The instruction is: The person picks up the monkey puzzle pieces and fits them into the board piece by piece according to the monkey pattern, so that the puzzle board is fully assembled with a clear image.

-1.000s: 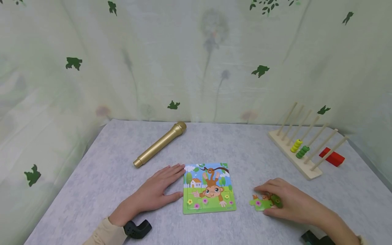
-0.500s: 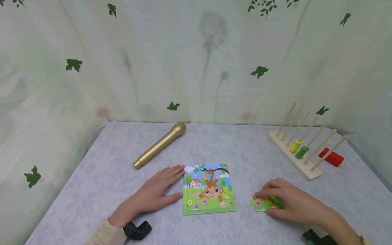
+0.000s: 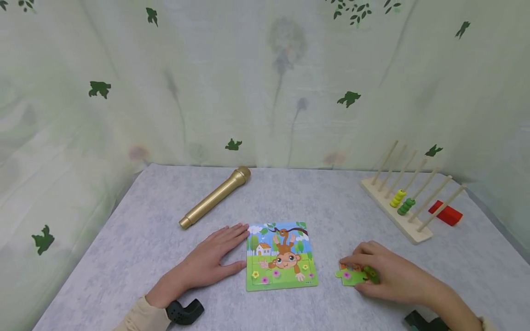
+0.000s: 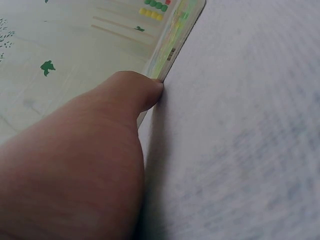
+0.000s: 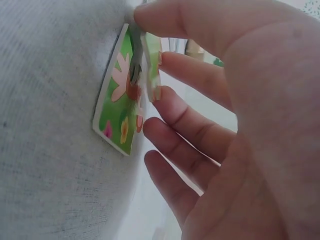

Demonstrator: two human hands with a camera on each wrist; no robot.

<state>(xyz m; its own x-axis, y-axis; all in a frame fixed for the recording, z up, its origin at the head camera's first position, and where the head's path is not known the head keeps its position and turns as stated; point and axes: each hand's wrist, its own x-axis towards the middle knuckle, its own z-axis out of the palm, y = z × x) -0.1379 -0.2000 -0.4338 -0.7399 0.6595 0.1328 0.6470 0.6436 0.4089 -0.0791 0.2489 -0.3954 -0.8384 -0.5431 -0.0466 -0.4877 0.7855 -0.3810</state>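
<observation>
A square monkey puzzle [image 3: 281, 257] lies flat on the table, its picture assembled in a green-edged frame. My left hand [image 3: 213, 257] rests palm down beside it, fingers straight, fingertips and thumb at the puzzle's left edge; in the left wrist view the thumb [image 4: 137, 90] touches that edge. To the right of the puzzle, my right hand [image 3: 383, 271] pinches a small green puzzle piece [image 5: 152, 60] between thumb and fingers, tilted up off the table. Just beside and partly under it lies another puzzle piece [image 5: 117, 97] with flowers and a monkey's hand. Fingers partly hide both pieces.
Behind the left hand lies a gold microphone [image 3: 215, 197]. A wooden peg stand [image 3: 397, 211] with yellow and green beads stands at the back right, with a red block [image 3: 446, 214] behind it. A printed curtain [image 3: 265, 82] hangs along the table's far edge.
The right fingers shift slightly on the pieces, and the green piece now tilts up more from the one beside it. The left hand stays in place; the view drifts slightly.
</observation>
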